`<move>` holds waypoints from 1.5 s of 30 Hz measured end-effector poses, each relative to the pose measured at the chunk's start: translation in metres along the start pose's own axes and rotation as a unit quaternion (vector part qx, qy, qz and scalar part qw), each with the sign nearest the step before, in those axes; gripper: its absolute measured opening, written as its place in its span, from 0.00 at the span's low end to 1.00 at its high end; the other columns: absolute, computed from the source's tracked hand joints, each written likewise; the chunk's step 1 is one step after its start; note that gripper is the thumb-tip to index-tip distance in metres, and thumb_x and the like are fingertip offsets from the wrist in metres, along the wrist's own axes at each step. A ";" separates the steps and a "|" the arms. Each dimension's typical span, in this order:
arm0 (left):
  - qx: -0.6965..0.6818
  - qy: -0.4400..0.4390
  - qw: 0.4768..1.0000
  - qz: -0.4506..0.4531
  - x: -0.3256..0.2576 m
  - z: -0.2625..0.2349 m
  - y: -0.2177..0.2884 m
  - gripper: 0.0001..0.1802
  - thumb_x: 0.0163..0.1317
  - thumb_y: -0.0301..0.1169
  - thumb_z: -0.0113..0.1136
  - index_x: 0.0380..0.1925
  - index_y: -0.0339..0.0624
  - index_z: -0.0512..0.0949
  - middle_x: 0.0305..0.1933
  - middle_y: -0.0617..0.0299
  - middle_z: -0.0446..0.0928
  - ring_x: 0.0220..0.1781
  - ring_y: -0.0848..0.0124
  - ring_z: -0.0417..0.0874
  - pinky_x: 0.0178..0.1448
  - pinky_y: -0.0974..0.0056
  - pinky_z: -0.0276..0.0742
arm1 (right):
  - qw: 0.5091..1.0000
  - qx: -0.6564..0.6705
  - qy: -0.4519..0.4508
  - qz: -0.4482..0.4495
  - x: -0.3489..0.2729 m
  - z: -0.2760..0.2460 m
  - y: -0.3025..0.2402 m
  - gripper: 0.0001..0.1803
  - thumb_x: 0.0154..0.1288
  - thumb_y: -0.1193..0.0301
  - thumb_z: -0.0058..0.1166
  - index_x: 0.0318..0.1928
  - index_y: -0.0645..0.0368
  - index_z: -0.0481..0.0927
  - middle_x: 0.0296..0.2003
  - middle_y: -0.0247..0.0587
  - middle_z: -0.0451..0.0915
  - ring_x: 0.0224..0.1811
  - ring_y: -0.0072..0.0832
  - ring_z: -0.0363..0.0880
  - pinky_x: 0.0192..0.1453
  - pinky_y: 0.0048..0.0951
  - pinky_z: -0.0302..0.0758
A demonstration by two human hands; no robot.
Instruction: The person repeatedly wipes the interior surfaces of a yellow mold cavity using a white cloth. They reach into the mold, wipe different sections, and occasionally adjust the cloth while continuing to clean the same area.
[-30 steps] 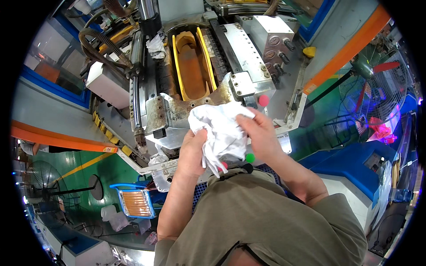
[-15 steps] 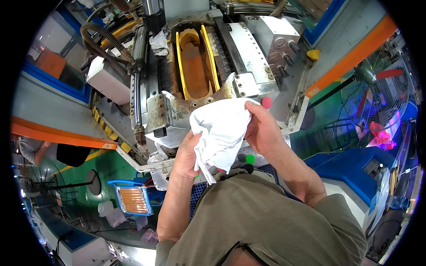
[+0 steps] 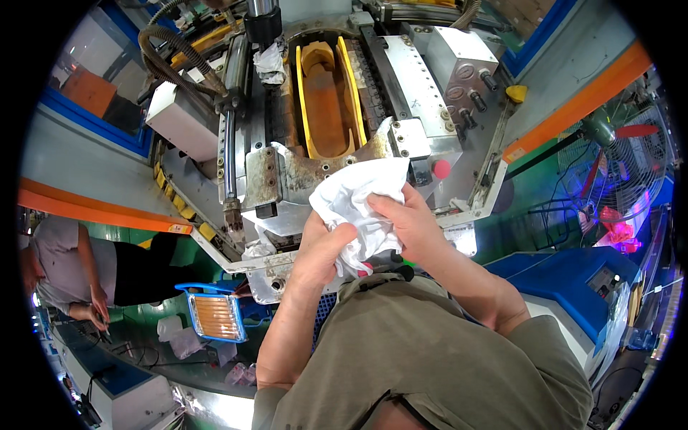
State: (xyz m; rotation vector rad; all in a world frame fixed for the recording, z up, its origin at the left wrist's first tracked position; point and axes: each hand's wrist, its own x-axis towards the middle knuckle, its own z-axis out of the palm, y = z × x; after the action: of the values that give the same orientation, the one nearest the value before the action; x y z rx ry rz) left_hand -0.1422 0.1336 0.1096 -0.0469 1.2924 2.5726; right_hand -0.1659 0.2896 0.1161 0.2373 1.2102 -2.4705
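Both hands hold a crumpled white cloth [image 3: 356, 197] in front of my chest. My left hand [image 3: 324, 244] grips its lower left part, and my right hand [image 3: 405, 218] clasps its right side with the fingers curled over the fabric. Just beyond the cloth stands a metal moulding machine [image 3: 287, 172] with a yellow-edged, shoe-sole-shaped mould cavity [image 3: 326, 100] lying open at its top.
A red knob [image 3: 442, 169] sits on the machine to the right of the cloth. Another person [image 3: 72, 265] stands at the far left. A blue tray with orange pieces [image 3: 215, 315] lies lower left. A fan [image 3: 623, 172] and blue cabinet [image 3: 573, 279] are at the right.
The cloth has gone from a bunched wad to a more spread sheet between my hands, and both hands sit a little closer to the machine's front edge.
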 end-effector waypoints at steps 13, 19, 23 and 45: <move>-0.082 0.088 0.990 -0.078 0.005 -0.025 0.007 0.21 0.62 0.26 0.50 0.55 0.28 0.68 0.53 0.50 0.76 0.53 0.61 0.80 0.58 0.58 0.76 | 0.997 0.055 0.035 0.051 0.000 -0.003 -0.022 0.17 0.67 0.73 0.49 0.56 0.62 0.69 0.46 0.41 0.77 0.47 0.30 0.79 0.50 0.34 0.79; -0.129 0.065 0.981 -0.126 0.006 -0.033 0.009 0.26 0.62 0.35 0.56 0.57 0.32 0.68 0.54 0.50 0.77 0.53 0.61 0.80 0.58 0.58 0.76 | 0.985 0.113 -0.033 0.124 0.007 -0.015 -0.022 0.18 0.71 0.67 0.45 0.55 0.64 0.71 0.49 0.43 0.78 0.50 0.31 0.79 0.55 0.34 0.77; -0.131 0.071 0.980 -0.131 0.006 -0.033 0.014 0.21 0.66 0.31 0.47 0.55 0.28 0.69 0.52 0.48 0.77 0.51 0.62 0.81 0.54 0.59 0.79 | 0.971 0.178 -0.076 0.138 0.013 -0.020 -0.013 0.19 0.71 0.64 0.44 0.55 0.64 0.71 0.51 0.42 0.78 0.52 0.30 0.78 0.59 0.34 0.74; 0.058 0.045 0.997 0.038 -0.008 -0.014 0.019 0.35 0.54 0.22 0.57 0.64 0.34 0.60 0.56 0.53 0.73 0.53 0.70 0.77 0.56 0.65 0.74 | 0.992 0.062 -0.057 0.099 -0.005 -0.019 -0.020 0.28 0.48 0.81 0.53 0.55 0.70 0.71 0.46 0.45 0.80 0.46 0.32 0.81 0.53 0.35 0.78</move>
State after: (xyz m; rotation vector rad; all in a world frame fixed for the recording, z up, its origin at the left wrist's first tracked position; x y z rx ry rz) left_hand -0.1410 0.1097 0.1174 -0.0940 1.5001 2.5794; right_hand -0.1701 0.3172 0.1201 0.2339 0.9409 -2.3542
